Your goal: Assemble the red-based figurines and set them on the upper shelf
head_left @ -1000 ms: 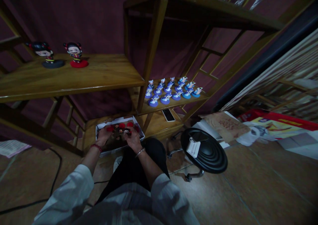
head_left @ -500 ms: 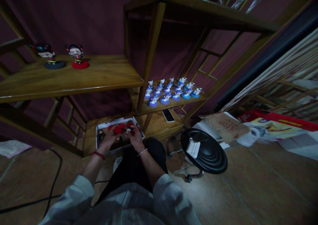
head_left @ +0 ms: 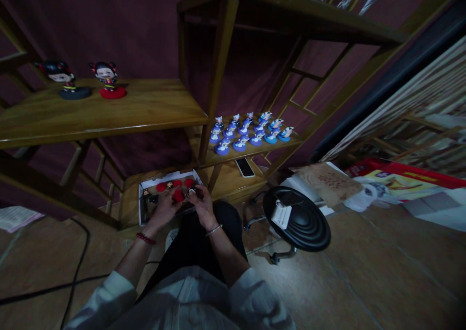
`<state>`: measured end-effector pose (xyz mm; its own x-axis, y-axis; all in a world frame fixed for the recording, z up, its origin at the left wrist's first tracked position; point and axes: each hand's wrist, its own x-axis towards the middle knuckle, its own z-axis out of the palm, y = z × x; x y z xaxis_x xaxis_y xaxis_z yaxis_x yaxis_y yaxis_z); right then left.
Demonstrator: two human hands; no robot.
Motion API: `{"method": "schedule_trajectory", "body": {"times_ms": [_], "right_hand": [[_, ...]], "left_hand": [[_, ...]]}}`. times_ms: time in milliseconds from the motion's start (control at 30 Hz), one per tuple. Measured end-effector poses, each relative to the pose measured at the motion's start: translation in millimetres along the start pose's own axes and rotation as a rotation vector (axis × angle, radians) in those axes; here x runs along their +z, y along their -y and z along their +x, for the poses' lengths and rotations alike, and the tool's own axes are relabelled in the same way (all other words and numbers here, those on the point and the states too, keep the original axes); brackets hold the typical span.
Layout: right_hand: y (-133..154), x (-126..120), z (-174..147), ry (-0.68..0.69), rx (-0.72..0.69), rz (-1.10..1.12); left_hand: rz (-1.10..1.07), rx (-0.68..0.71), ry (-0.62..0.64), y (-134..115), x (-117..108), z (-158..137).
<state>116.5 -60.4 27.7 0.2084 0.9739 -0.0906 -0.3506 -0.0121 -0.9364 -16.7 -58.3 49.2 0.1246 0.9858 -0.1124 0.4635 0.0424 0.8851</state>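
Low in front of me, over a shallow white-rimmed box (head_left: 141,208), both hands are on one small figurine. My left hand (head_left: 166,209) is closed at the figurine's round red base (head_left: 178,195). Fingers of my right hand (head_left: 202,205) wrap its dark-haired head (head_left: 191,191); the figurine lies tilted sideways between them. Inside the box are more pieces: a dark-haired figurine (head_left: 146,194) at the left with a black base (head_left: 153,199), another small figurine (head_left: 169,185), and a red base (head_left: 188,182) at the back right.
Two larger figurines, one on a dark base (head_left: 74,93) and one on a red base (head_left: 112,93), stand on the upper shelf (head_left: 153,107). Several purple and blue figurines (head_left: 240,143) fill the right shelf, above a phone (head_left: 245,168). A black wheeled stool (head_left: 309,223) is at my right.
My hands have come slightly nearer to me with the figurine. More of the box's contents shows behind them. The camera view has shifted a little.
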Motion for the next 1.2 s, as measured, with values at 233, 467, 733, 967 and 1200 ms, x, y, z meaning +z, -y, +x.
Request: {"method": "schedule_trajectory", "body": {"times_ms": [233,467,733,967,1200], "right_hand": [[15.9,-2.4,-8.0,-0.01,-0.061,-0.102],[30.2,-6.1,-15.6,0.009,-0.112,-0.104],[41.9,-11.9,-26.2,0.011,-0.064,-0.001],[48.7,-18.8,-30.9,-0.012,-0.062,-0.039],[56.1,-20.7,-35.8,-0.023,-0.078,-0.031]], "left_hand": [[-0.215,0.072,0.114,-6.8,5.4,-7.1],[-0.297,0.086,0.13,-16.0,7.8,-13.3],[-0.239,0.14,0.141,-32.2,6.4,-24.2],[-0.188,0.139,0.139,-35.5,9.9,-28.9],[-0.276,0.199,0.155,-39.6,11.7,-30.6]]}}
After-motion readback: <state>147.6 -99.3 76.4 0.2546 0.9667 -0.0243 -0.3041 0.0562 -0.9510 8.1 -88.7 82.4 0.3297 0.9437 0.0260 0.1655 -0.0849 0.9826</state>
